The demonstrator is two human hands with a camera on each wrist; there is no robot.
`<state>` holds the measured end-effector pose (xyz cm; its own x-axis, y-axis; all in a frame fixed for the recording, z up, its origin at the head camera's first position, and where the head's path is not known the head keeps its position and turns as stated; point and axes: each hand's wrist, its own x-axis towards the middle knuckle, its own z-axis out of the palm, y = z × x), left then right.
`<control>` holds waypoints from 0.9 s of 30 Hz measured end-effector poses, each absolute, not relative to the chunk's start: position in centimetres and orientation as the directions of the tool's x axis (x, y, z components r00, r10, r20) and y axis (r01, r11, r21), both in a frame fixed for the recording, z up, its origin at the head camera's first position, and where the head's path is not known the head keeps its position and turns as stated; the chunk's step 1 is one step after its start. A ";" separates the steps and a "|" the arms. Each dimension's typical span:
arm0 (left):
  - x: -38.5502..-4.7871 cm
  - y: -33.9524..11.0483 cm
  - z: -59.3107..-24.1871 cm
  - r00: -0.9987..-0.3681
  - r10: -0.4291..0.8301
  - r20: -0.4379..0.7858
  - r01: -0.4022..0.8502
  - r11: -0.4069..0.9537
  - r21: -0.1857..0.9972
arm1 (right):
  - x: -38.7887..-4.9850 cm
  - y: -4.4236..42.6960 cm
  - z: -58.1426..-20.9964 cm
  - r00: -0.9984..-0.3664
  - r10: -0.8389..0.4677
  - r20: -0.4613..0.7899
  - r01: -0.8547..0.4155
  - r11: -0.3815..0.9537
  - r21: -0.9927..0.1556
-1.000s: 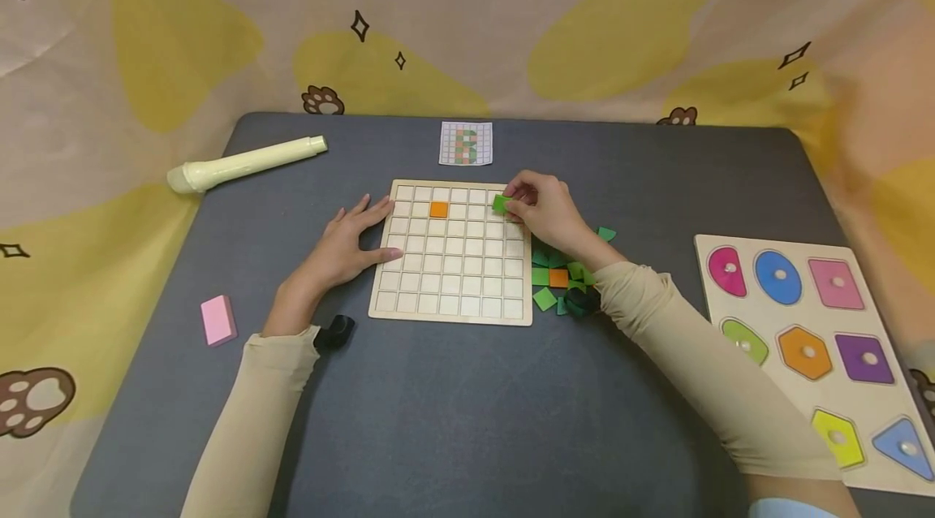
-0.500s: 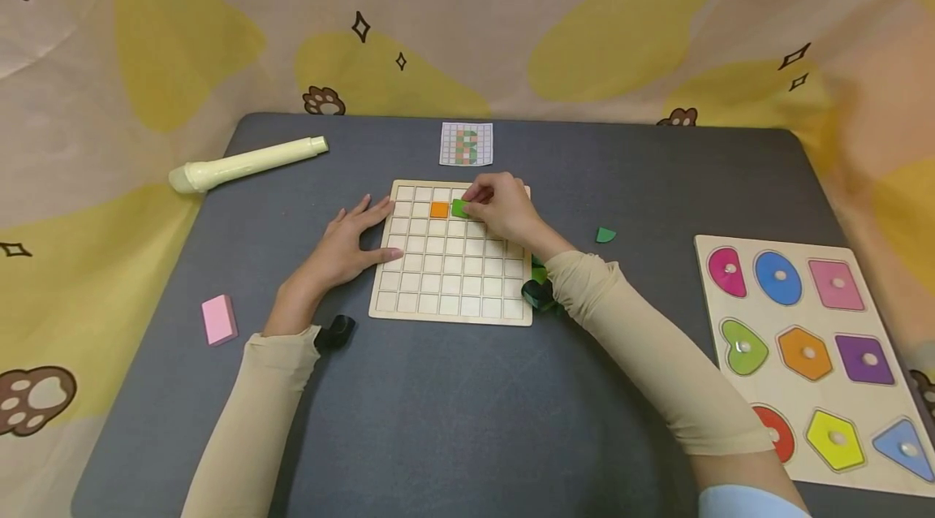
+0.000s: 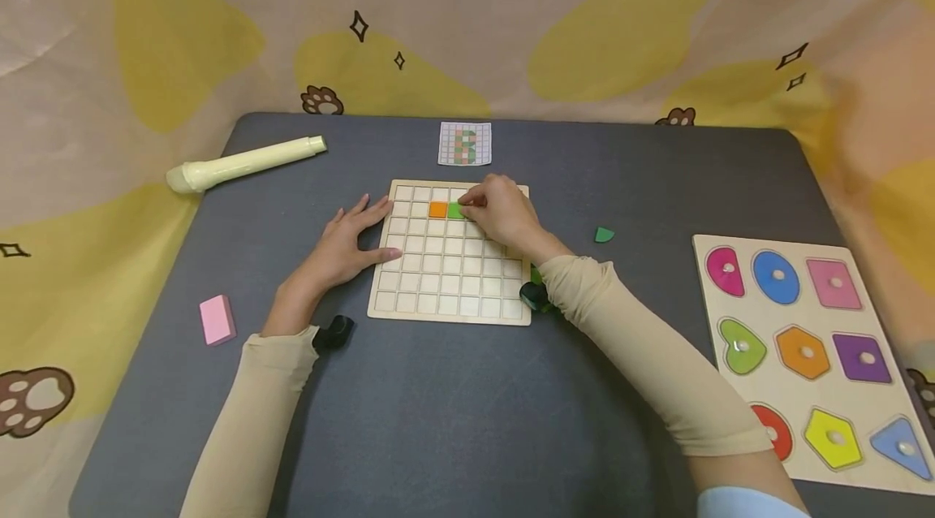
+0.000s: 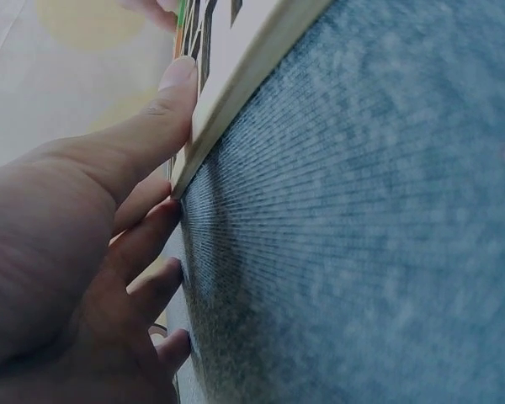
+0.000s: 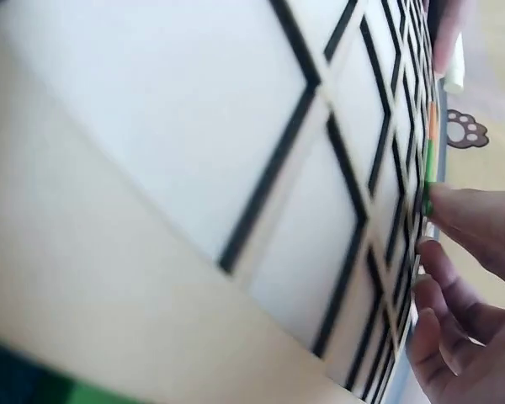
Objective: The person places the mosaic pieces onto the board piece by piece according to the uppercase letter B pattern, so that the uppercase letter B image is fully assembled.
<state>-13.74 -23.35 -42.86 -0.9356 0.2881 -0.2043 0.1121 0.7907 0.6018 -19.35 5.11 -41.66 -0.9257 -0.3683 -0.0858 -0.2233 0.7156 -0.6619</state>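
Head view: square the green tile (image 3: 454, 210), then press.
Left hand (image 3: 343, 246) lies splayed on the board (image 3: 433, 264); right hand (image 3: 506, 212) pinches the tile.

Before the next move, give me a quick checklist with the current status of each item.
1. Board steadied: ok, the left hand rests at its left edge.
2. Green tile next to the orange tile: ok, just right of it in the same row.
3. Green tile fully seated: cannot tell, fingertips cover part of it.
4. Right hand off the green tile: not ok, its fingers are on it.
5. Pattern card uncovered: ok, it lies beyond the board.
6. Pieces at the board's right edge in full view: not ok, the right sleeve and wrist camera block the view.
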 end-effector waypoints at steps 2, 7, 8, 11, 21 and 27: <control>-13.7 -23.4 -42.8 -0.937 0.285 -0.204 0.109 0.791 0.602 | -19.3 5.5 -41.4 -0.912 -0.399 -0.092 -0.247 0.715 -0.654; -13.8 -23.4 -42.8 -0.936 0.285 -0.205 0.110 0.794 0.598 | -19.2 7.7 -40.9 -0.860 -0.495 -0.126 -0.296 0.684 -0.666; -13.8 -23.3 -42.8 -0.936 0.285 -0.206 0.111 0.795 0.597 | -19.1 8.3 -40.9 -0.849 -0.511 -0.137 -0.302 0.680 -0.668; -13.7 -23.3 -42.8 -0.935 0.289 -0.205 0.113 0.792 0.599 | -18.9 10.2 -40.5 -0.828 -0.534 -0.169 -0.298 0.675 -0.675; -13.7 -23.2 -42.9 -0.934 0.292 -0.206 0.117 0.794 0.596 | -18.0 17.2 -40.3 -0.819 -0.538 -0.200 -0.308 0.707 -0.636; -13.7 -23.3 -43.0 -0.936 0.283 -0.208 0.106 0.793 0.600 | -17.6 21.1 -39.7 -0.831 -0.499 -0.245 -0.264 0.742 -0.616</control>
